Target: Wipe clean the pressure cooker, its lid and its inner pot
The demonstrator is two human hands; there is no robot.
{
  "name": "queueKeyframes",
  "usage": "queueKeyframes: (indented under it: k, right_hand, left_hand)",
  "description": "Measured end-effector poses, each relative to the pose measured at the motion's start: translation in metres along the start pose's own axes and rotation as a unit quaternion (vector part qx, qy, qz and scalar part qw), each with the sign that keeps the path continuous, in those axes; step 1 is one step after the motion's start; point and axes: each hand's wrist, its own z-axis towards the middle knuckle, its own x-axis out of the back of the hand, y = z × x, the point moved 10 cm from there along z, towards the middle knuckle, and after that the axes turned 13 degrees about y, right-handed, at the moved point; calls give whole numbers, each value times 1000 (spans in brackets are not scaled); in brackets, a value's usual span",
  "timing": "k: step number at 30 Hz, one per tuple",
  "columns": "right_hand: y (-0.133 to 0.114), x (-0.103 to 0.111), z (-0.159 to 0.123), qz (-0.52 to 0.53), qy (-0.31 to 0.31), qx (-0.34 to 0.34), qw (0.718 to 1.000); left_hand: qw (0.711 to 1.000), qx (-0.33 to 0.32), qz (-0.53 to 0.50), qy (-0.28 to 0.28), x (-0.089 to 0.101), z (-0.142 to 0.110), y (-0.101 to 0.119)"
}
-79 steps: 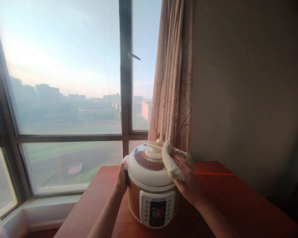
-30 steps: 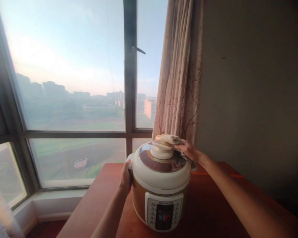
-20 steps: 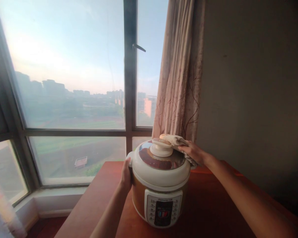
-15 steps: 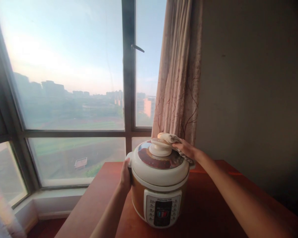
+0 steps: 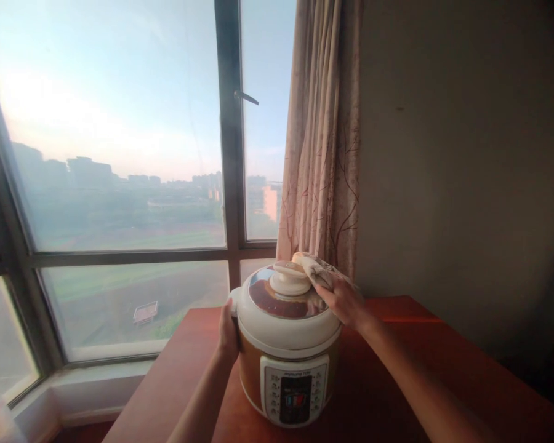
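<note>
A white and brown electric pressure cooker [image 5: 289,335] stands upright on the table, its control panel facing me. My left hand [image 5: 229,326] is wrapped round the side handle at the cooker's left; part of its fingers is hidden behind the handle. In my right hand [image 5: 345,300] is a crumpled light cloth [image 5: 317,268], held at the right of the lid, close beside the white lid knob [image 5: 290,278]. The shiny lid top [image 5: 277,303] around the knob reflects the window. Whether the cloth touches the knob, I cannot tell.
The reddish-brown table [image 5: 175,363] reaches out on both sides of the cooker. Behind it are a dark-framed window [image 5: 233,184] with a handle and a patterned curtain [image 5: 321,141]. A plain wall [image 5: 443,172] rises at the right.
My right hand has come closer to me along the right side of the lid, carrying the cloth. My left hand stays on the handle. The whole view has shifted slightly.
</note>
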Motion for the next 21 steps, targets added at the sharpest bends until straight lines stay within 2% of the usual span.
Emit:
queueKeyframes:
  k: [4, 6, 10, 13, 16, 21]
  right_hand:
    - [-14, 9, -31, -46, 51, 33, 997]
    - [-24, 13, -48, -54, 56, 53, 996]
    - [-44, 10, -84, -64, -10, 90, 994]
    - [-50, 7, -99, -71, -52, 99, 991]
    - [-43, 8, -88, -72, -44, 83, 993]
    - [-16, 6, -32, -43, -35, 56, 997]
  left_hand:
    - [1000, -6, 9, 5, 1, 1, 1]
    - [1000, 0, 9, 5, 1, 0, 1]
    - [1000, 10, 5, 3, 0, -1, 0]
    - [1000, 21, 7, 12, 4, 2, -3]
    - [1000, 30, -2, 7, 5, 5, -6]
    - [999, 41, -12, -9, 4, 4, -9]
